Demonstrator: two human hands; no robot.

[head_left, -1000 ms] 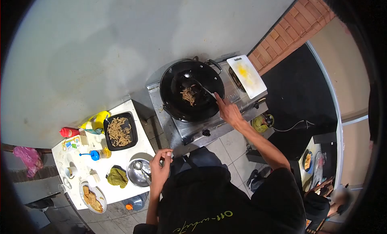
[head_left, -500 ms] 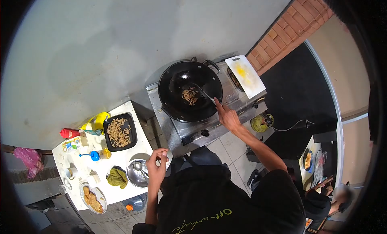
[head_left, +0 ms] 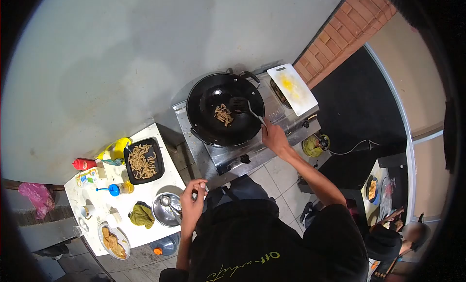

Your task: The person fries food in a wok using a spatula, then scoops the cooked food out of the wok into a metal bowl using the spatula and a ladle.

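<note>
My right hand [head_left: 275, 137] is closed round the handle of a black slotted spatula [head_left: 239, 105]. The spatula's head is inside a large black wok [head_left: 204, 129], just right of a small heap of brown strips of food [head_left: 223, 115]. The wok stands on a metal gas stove [head_left: 228, 160]. My left hand [head_left: 192, 202] is held up in front of my body, fingers curled and thumb against them; whether anything is in it is hidden. Nearest to it is a metal bowl [head_left: 159, 219] with a ladle [head_left: 166, 201] in it.
Left, a white table [head_left: 145, 236] bears a black tray of brown strips [head_left: 156, 172], a plate of fried food [head_left: 127, 248], a green cloth [head_left: 141, 215], a blue-capped bottle [head_left: 115, 189] and a red bottle [head_left: 84, 164]. A stained cutting board [head_left: 303, 100] lies right of the wok. Another person [head_left: 383, 243] is at far right.
The spatula has turned, its slotted head now showing right of the food, which is gathered in a tighter heap. My right hand has shifted slightly. My left hand stays nearly still.
</note>
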